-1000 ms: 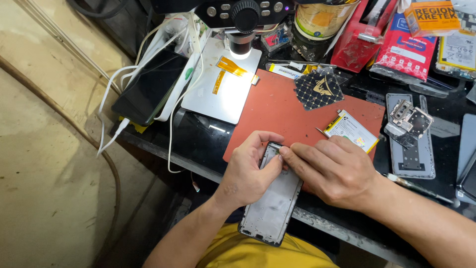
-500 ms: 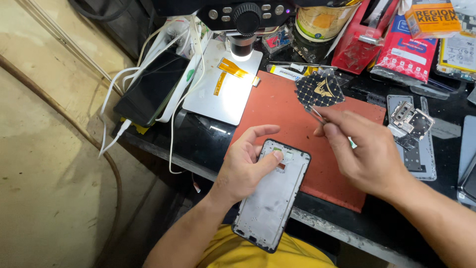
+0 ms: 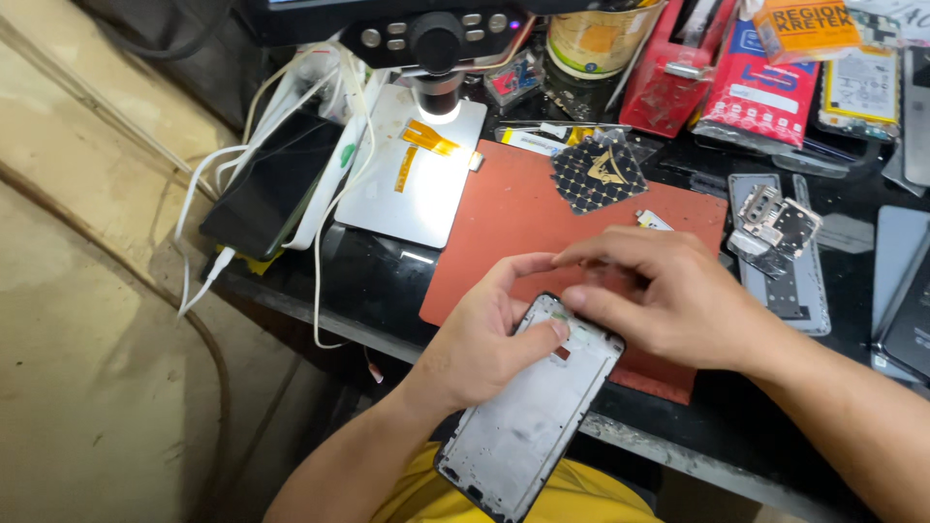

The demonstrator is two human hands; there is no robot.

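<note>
Left hand (image 3: 481, 339) clamped on an opened phone frame (image 3: 528, 407), thumb pressed on its upper end; right hand (image 3: 668, 295) hovering over that same end, fingers loosely curled, whether pinching anything impossible to tell. Frame tilted over the near edge of a red-orange work mat (image 3: 504, 218), partly above the lap. Farther out, a dark patterned patch (image 3: 598, 171) on the mat, a lit microscope plate (image 3: 417, 184), a black phone (image 3: 271, 189) among white cables.

Red packages (image 3: 765, 82) beyond orange mat (image 3: 513, 223)
</note>
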